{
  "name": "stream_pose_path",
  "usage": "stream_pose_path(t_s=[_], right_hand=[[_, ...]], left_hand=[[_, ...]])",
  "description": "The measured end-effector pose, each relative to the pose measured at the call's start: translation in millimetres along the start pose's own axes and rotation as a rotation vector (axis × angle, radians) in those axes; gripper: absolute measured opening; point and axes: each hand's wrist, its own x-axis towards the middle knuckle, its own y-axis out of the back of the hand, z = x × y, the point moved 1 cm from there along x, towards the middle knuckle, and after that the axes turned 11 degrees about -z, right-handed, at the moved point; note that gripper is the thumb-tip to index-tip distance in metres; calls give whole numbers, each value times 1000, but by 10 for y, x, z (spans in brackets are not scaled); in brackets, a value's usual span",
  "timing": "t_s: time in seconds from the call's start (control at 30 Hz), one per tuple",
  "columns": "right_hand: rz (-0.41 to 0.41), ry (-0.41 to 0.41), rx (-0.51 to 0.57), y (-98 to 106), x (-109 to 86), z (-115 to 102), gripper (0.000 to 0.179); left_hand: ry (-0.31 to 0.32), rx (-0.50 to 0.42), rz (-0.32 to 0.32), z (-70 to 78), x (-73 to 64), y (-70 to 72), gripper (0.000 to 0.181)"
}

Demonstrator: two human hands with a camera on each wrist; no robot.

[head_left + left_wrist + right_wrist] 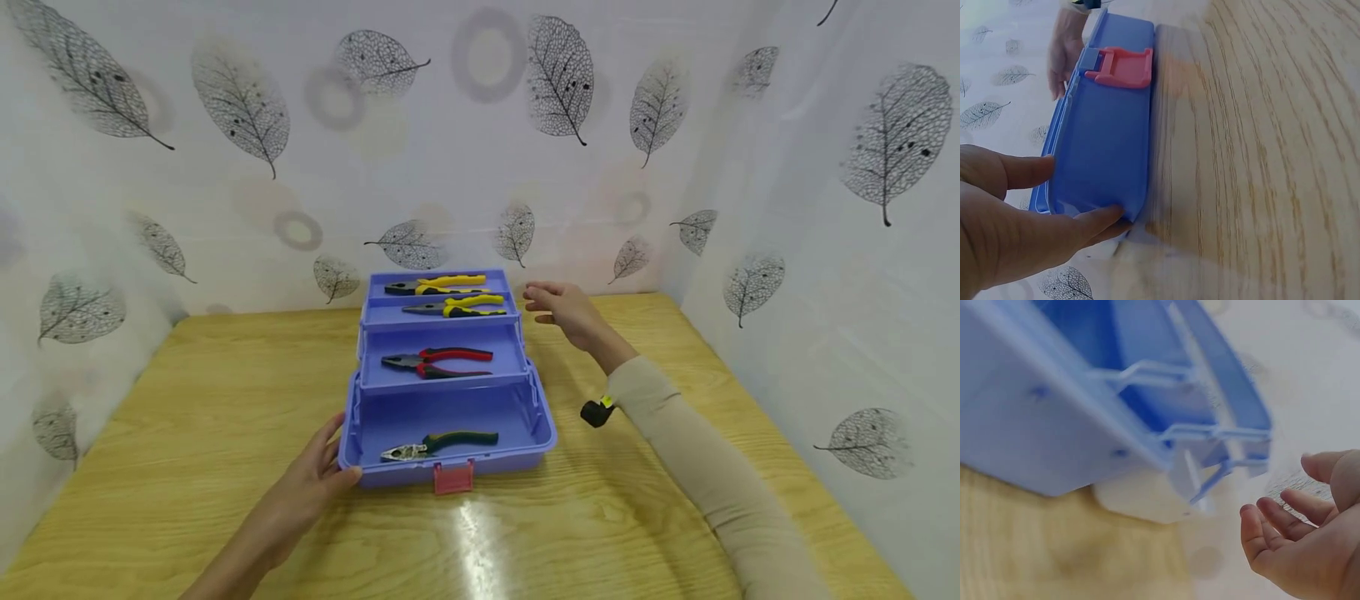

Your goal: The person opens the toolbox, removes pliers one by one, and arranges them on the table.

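A purple-blue toolbox (397, 477) stands unfolded on the table, its stepped trays raised toward the back. My left hand (300, 492) grips its front left corner, the thumb (1029, 172) at the rim and the other fingers against the end. Yellow-and-black pliers (429, 286) and yellow-and-black long-nose pliers (452, 308) lie in the upper trays. Red-handled pliers (426, 360) rest in the tray below, and green-handled pliers (435, 445) on the bottom. Beside the top trays, my right hand (572, 315) hovers apart from the box, fingers loosely bent, holding nothing.
A red latch (453, 478) hangs on the toolbox front. The wooden table (247, 392) meets a leaf-patterned curtain (465, 167) behind and at both sides. A small black device (596, 412) shows by the right wrist. Hinged arms (1191, 431) link the trays.
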Motion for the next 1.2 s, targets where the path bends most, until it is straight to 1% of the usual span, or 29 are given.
stream_pose_path(t_s=[0.13,0.23,0.4,0.47,0.57,0.67,0.87,1.13,1.2], right_hand=[[-1,52,-59,-1,-60,-177,52],[-27,81,-147,-52,-100,-302,54],[-124,132,-296,-182,-117,-471,56],[-160,151,-342,-228,-110,-518,56],[-190,172,-405,-281,-79,-569,56],[-187,184,-473,-322,-12,-621,56],[-174,151,-548,-414,200,-688,57],[-204,162,-620,-484,482,-597,56],[-208,166,-628,-494,539,-584,55]], left_hand=[[-15,38,-11,13,3,11,87],[-42,70,-40,32,9,31,88],[-64,89,-78,70,17,63,90],[-65,90,-79,77,17,63,90],[-64,86,-75,80,23,52,90],[-58,79,-68,84,30,39,91],[-52,61,-70,78,48,40,89],[-67,48,-74,69,28,51,89],[-57,45,-66,74,18,53,90]])
